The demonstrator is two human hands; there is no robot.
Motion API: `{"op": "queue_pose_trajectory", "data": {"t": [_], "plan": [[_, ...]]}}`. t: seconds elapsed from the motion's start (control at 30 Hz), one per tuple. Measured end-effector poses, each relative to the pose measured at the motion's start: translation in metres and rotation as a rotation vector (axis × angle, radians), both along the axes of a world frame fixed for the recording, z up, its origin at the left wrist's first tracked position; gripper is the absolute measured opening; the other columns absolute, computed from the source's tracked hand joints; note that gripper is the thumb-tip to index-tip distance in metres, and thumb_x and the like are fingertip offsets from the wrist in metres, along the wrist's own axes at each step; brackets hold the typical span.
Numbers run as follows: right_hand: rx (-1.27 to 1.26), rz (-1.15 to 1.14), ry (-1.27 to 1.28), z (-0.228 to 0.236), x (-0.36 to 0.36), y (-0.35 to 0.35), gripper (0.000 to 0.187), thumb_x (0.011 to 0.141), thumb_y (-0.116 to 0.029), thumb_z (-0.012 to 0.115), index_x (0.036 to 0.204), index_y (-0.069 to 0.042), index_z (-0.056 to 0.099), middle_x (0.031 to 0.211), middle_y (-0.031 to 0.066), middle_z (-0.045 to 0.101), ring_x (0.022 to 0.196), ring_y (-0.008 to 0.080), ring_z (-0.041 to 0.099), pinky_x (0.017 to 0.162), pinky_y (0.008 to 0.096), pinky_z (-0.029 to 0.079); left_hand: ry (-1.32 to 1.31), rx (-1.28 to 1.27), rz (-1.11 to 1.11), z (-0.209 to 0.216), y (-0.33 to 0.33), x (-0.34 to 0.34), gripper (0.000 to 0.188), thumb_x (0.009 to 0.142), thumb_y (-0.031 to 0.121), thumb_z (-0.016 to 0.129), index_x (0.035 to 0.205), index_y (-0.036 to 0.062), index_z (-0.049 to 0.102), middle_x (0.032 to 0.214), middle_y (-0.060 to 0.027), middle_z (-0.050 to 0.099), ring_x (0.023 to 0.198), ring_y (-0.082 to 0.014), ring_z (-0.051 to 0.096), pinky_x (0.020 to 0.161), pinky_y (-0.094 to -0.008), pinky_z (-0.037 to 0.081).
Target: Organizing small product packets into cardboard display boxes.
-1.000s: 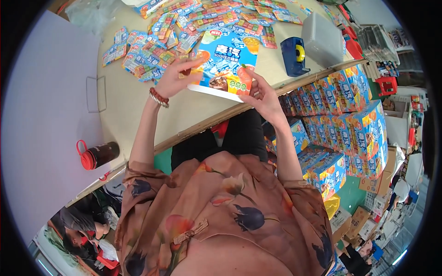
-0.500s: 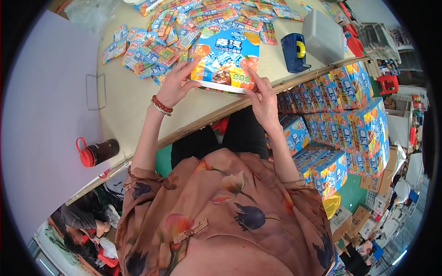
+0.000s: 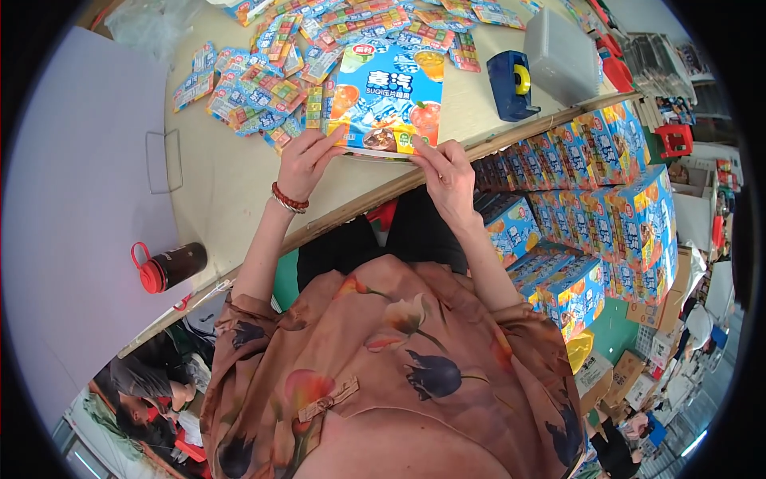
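Note:
A blue candy box [image 3: 389,97] printed with fruit and drinks lies on the table, its near edge close to the table's front. My left hand [image 3: 303,166] grips the near left corner, thumb and fingers pressed together on it. At the near right corner, my right hand [image 3: 448,177] pinches the edge in the same way. The undersides of the fingertips are hidden. Many colourful flat candy packs [image 3: 259,92] lie heaped beyond the box and to its left.
A blue tape dispenser [image 3: 511,86] and a translucent plastic bin [image 3: 560,57] stand right of the box. Stacked blue boxes [image 3: 630,215] rise beside the table at right. A dark bottle with red lid [image 3: 171,267] and a wire frame [image 3: 164,162] are at left.
The white strip along the box's near side no longer shows. Both hands have drawn back from the top face to the near corners, and the fingers have closed on the edge.

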State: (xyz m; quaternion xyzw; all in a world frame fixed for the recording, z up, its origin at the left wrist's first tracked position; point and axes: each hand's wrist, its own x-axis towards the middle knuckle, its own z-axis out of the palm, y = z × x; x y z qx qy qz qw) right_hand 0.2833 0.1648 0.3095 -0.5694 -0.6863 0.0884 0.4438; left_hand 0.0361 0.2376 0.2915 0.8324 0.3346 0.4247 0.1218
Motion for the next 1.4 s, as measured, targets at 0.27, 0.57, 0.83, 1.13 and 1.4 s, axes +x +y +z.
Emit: {"op": "queue_pose_trajectory", "data": {"t": [0.27, 0.57, 0.83, 1.13, 1.4], "plan": [[0.057, -0.045, -0.279, -0.003, 0.008, -0.003, 0.045, 0.075, -0.017, 0.075, 0.119, -0.020, 0.065, 0.087, 0.0038, 0.053, 0.085, 0.0225, 0.053, 0.083, 0.0450, 0.043, 0.257, 0.120, -0.028, 0.018, 0.004, -0.005, 0.057, 0.068, 0.016, 0.081, 0.121, 0.0102, 0.062, 0.099, -0.0088, 0.058, 0.088, -0.0260, 0.057, 0.071, -0.0379, 0.047], [0.112, 0.210, -0.258, -0.027, 0.017, 0.015, 0.043, 0.075, -0.017, 0.074, 0.116, -0.011, 0.062, 0.133, 0.0027, 0.054, 0.131, 0.0288, 0.043, 0.109, 0.0499, 0.032, 0.244, 0.050, -0.399, 0.003, 0.027, 0.016, 0.057, 0.072, 0.014, 0.076, 0.125, 0.0137, 0.055, 0.140, -0.0117, 0.046, 0.132, -0.0355, 0.041, 0.106, -0.0473, 0.039], [0.214, 0.253, -0.218, -0.032, 0.019, 0.019, 0.031, 0.076, -0.014, 0.072, 0.106, -0.012, 0.068, 0.125, 0.0012, 0.060, 0.123, 0.0260, 0.052, 0.104, 0.0443, 0.038, 0.309, 0.160, -0.253, -0.005, 0.018, 0.026, 0.053, 0.076, 0.016, 0.073, 0.126, 0.0266, 0.059, 0.138, 0.0054, 0.051, 0.131, -0.0289, 0.044, 0.107, -0.0417, 0.037], [0.193, 0.207, -0.225, -0.042, 0.013, 0.014, 0.029, 0.079, -0.015, 0.069, 0.108, -0.014, 0.067, 0.123, -0.0007, 0.060, 0.121, 0.0229, 0.052, 0.107, 0.0476, 0.032, 0.250, 0.163, -0.193, -0.006, 0.014, 0.029, 0.046, 0.077, 0.018, 0.073, 0.121, 0.0241, 0.062, 0.132, 0.0035, 0.057, 0.128, -0.0293, 0.048, 0.107, -0.0427, 0.035], [0.284, 0.228, -0.242, -0.055, 0.019, 0.020, 0.032, 0.079, -0.018, 0.070, 0.110, -0.015, 0.065, 0.124, -0.0007, 0.060, 0.121, 0.0223, 0.052, 0.109, 0.0496, 0.027, 0.211, 0.254, -0.166, -0.012, 0.014, 0.034, 0.046, 0.076, 0.020, 0.075, 0.120, 0.0231, 0.063, 0.130, 0.0036, 0.059, 0.128, -0.0291, 0.048, 0.106, -0.0430, 0.036]]}}
